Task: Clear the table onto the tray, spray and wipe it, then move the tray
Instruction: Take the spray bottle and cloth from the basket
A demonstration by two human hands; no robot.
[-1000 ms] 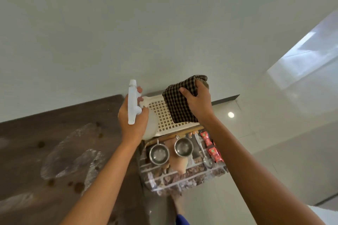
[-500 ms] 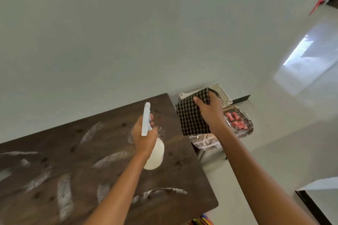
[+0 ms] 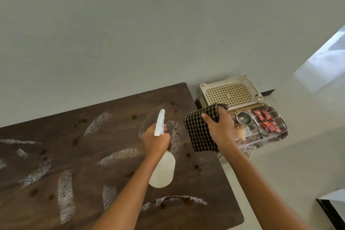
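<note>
My left hand (image 3: pixel 156 139) grips a white spray bottle (image 3: pixel 162 169) above the right part of the dark wooden table (image 3: pixel 56 155), nozzle pointing away from me. The tabletop shows white smears and dark spots. My right hand (image 3: pixel 219 127) holds a black-and-tan checked cloth (image 3: pixel 198 132) over the table's right edge. Beyond that edge, lower down, lies a shiny tray (image 3: pixel 280 134) holding a steel cup (image 3: pixel 242 117), a spoon (image 3: pixel 259 127) and red sachets (image 3: pixel 266 120).
A cream perforated plastic basket (image 3: pixel 231 92) sits behind the tray against the pale wall. Light floor runs to the right of the table. A dark-edged white object (image 3: pixel 332 209) juts in at the lower right.
The view has swung from the tray and basket to the table. Both hands moved left with it; the bottle now hangs over the tabletop and the cloth is at its right edge.
</note>
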